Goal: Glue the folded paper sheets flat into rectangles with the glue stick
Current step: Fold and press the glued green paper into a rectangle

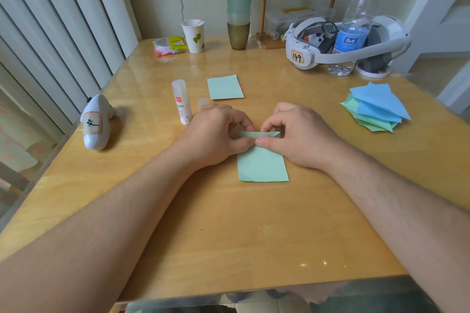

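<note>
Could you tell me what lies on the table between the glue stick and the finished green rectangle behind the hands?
In the head view, only the glue stick's cap stands between the glue stick and the green rectangle.

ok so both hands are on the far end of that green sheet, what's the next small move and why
Probably press the lifted flap down flat. The left hand and right hand pinch the far end of the green sheet, where a triangular fold looks raised. The glue stick stands apart, its cap beside it.
</note>
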Demonstrator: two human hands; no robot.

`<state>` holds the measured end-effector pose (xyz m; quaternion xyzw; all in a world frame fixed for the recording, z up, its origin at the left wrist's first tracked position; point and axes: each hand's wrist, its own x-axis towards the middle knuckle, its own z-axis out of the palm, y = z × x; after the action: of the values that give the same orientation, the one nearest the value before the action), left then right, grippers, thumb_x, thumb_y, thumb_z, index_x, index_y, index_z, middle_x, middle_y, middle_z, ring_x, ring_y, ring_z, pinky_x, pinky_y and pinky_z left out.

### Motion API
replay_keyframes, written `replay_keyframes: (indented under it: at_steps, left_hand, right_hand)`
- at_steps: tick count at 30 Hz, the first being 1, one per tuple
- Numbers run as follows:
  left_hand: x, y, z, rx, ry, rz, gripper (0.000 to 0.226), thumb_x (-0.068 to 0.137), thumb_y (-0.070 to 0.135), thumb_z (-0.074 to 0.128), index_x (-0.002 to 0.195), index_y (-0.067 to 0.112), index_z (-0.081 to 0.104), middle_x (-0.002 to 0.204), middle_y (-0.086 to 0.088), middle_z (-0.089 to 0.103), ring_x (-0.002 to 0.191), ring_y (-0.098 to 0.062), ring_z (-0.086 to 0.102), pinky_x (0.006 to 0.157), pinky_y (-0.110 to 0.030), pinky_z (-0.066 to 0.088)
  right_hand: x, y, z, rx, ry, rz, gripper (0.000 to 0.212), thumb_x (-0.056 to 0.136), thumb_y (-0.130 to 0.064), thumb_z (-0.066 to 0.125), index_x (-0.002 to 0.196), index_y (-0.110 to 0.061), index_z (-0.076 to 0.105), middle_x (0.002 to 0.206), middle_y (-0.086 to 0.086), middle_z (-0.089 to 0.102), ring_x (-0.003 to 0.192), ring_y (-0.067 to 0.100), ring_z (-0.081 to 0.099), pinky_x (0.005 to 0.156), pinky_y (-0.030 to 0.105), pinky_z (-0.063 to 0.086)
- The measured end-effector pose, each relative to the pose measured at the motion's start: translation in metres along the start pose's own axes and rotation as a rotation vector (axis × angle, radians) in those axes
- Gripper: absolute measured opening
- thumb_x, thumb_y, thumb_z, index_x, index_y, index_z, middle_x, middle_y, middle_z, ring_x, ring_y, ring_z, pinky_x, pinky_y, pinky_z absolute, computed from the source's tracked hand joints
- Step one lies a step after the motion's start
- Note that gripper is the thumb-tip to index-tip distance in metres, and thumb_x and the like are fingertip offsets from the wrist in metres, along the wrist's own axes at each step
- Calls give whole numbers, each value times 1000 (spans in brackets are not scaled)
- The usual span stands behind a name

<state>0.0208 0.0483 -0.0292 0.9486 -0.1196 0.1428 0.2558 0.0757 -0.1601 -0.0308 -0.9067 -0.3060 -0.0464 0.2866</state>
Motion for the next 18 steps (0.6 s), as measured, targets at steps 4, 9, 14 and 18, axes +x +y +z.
replay_keyframes:
  at_steps: [4,9,14,18]
  left_hand:
    - [0,0,-2,-41,-20,-56,16,81,40,84,85,46,69,76,11,56,78,-9,50,64,-23,40]
    - [-1,-2,-6,-103,-50,-104,9,84,32,84,85,33,76,79,0,63,82,-12,52,68,-24,45]
    - [0,-2,-5,-113,-48,-110,10,83,32,84,81,32,74,71,5,59,73,-11,52,63,-24,44]
    - [3,-1,1,-47,3,-90,14,82,40,83,80,37,70,70,5,59,71,-7,49,57,-19,35]
  right_hand:
    - [1,4,-4,-21,5,26,20,80,-55,81,74,-42,69,90,-10,58,90,10,56,93,46,50]
    - [1,11,-7,-18,28,64,21,78,-53,84,74,-36,72,90,-11,58,91,9,57,94,48,50]
    - [2,9,-6,-7,34,66,22,79,-53,83,73,-36,71,91,-11,58,91,9,57,94,48,50]
    - [4,3,1,-12,33,38,23,80,-58,80,74,-39,68,92,-11,57,92,9,55,93,48,50]
